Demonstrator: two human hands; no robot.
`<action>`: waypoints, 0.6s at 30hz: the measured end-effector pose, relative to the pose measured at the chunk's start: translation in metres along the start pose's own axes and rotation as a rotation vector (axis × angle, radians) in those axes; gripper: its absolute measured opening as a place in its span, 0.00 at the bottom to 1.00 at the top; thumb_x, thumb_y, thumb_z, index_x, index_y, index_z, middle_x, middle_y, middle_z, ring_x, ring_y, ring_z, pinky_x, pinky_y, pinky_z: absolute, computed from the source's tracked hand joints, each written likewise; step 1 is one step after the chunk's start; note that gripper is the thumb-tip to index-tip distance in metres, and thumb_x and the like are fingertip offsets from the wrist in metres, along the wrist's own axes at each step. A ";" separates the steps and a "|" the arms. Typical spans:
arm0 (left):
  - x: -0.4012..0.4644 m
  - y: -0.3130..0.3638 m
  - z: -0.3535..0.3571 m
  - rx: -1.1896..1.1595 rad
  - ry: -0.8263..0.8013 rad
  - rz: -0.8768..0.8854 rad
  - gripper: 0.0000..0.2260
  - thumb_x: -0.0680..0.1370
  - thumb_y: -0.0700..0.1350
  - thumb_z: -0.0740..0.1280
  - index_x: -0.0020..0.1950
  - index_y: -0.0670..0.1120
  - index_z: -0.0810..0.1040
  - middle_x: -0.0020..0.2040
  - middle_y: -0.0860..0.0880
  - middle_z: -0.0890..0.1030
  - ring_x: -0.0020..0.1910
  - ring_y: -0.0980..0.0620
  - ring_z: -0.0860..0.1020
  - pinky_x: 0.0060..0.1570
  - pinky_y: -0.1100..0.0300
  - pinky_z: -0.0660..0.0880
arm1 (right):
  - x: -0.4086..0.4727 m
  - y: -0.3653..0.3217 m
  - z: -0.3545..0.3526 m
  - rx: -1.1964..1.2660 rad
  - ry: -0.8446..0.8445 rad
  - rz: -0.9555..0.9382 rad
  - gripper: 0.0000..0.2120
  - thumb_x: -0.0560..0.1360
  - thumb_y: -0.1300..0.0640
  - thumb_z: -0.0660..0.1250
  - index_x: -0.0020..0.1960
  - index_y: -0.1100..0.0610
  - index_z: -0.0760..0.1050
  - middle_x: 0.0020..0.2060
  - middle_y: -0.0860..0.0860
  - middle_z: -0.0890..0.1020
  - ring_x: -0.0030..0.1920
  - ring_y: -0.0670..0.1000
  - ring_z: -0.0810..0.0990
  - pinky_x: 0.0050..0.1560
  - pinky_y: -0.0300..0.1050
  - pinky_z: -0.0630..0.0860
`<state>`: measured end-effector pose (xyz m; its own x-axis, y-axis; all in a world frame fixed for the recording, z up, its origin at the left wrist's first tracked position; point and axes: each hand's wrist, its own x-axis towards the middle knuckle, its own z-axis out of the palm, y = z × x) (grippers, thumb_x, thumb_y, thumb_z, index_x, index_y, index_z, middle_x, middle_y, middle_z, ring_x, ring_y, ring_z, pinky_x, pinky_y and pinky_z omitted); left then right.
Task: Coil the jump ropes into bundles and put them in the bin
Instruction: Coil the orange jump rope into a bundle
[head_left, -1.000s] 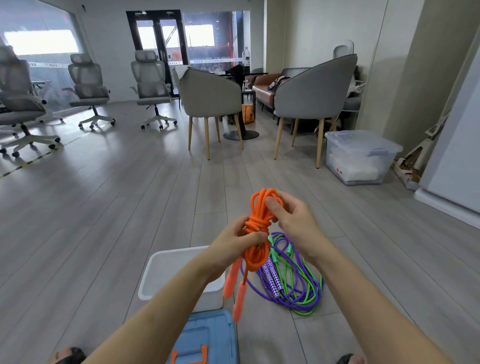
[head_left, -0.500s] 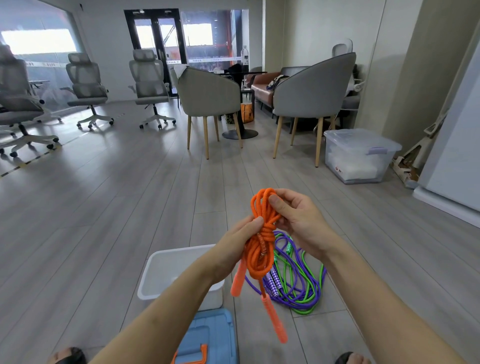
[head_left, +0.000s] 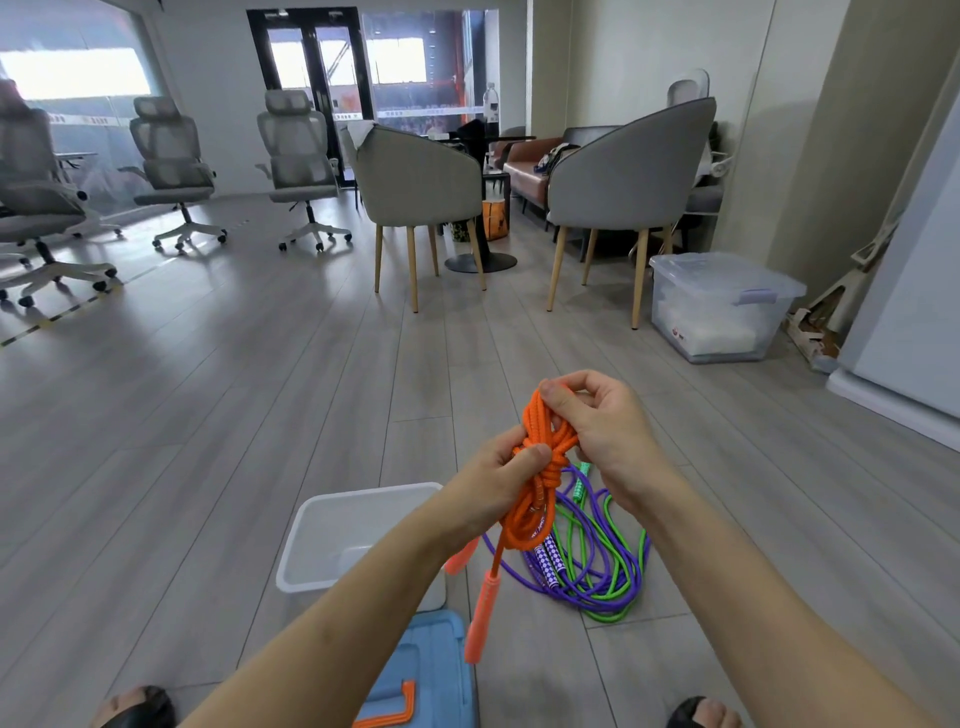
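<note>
Head view: I'm seeing orange jump rope (head_left: 537, 486) bundled between both hands, long axis running near-vertical, loops topping out above fingers, handles dangling below. Right hand (head_left: 602, 421) is pinching upper loops, thumb and forefinger curled on cord. Left hand (head_left: 501, 480) is gripping wrapped middle, thumb pressing across the turns. White bin (head_left: 332, 540) is sitting on floor below and left of left fingers, nearer left hand; I'm judging drop goes that way. Purple and green ropes (head_left: 597, 561) are lying loose below right fingers, uncoiled.
</note>
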<state>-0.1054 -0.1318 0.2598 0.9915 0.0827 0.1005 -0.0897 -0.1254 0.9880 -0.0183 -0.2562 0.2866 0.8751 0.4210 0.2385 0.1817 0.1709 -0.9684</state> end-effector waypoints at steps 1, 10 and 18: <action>0.000 -0.002 0.000 0.034 0.011 0.014 0.06 0.85 0.40 0.60 0.56 0.45 0.76 0.40 0.53 0.81 0.38 0.60 0.80 0.42 0.65 0.76 | 0.000 0.002 0.003 0.005 0.042 -0.005 0.09 0.80 0.57 0.71 0.50 0.63 0.79 0.29 0.49 0.81 0.26 0.43 0.79 0.27 0.34 0.72; -0.014 -0.021 -0.003 0.025 0.153 0.014 0.07 0.84 0.41 0.63 0.57 0.50 0.79 0.40 0.54 0.83 0.40 0.61 0.81 0.42 0.65 0.76 | -0.009 0.023 0.019 0.048 0.096 -0.164 0.06 0.81 0.61 0.70 0.45 0.57 0.76 0.32 0.49 0.82 0.33 0.47 0.79 0.36 0.42 0.77; -0.035 -0.047 -0.019 0.495 0.241 0.048 0.11 0.79 0.60 0.61 0.54 0.56 0.75 0.39 0.50 0.81 0.39 0.48 0.80 0.46 0.45 0.80 | -0.015 0.041 0.045 0.082 0.217 -0.102 0.07 0.80 0.61 0.71 0.44 0.57 0.75 0.33 0.53 0.81 0.34 0.49 0.78 0.37 0.46 0.76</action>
<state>-0.1380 -0.1101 0.2121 0.9324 0.2823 0.2258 -0.0216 -0.5800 0.8143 -0.0444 -0.2152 0.2462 0.9315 0.1982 0.3050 0.2449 0.2781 -0.9288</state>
